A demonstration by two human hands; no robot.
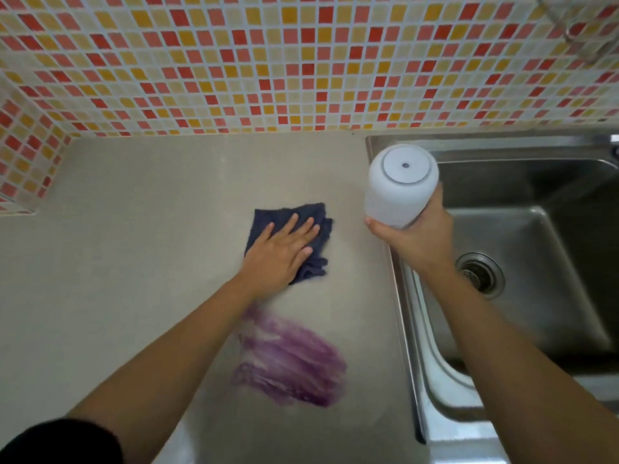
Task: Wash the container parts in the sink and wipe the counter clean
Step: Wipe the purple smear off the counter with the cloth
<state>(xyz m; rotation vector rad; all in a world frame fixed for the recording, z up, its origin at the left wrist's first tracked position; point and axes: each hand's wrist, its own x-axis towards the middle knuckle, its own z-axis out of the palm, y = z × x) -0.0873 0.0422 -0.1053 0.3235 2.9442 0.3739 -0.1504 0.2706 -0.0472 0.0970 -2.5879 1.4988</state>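
Observation:
A dark blue cloth (pixel 316 216) lies on the beige counter (pixel 150 229), and my left hand (pixel 279 254) presses flat on it with straight fingers. A smeared purple stain (pixel 291 360) marks the counter just nearer to me than the cloth. My right hand (pixel 418 237) grips a white cylindrical container (pixel 398 185) from below, holding it upside down above the sink's left rim. The container's round base with a small dark dot faces the camera.
A steel sink (pixel 536 229) with a drain (pixel 479 274) fills the right side. A mosaic tiled wall (pixel 301 61) runs behind the counter and wraps round at the left. A blurred metal fixture (pixel 582 31) hangs at the top right.

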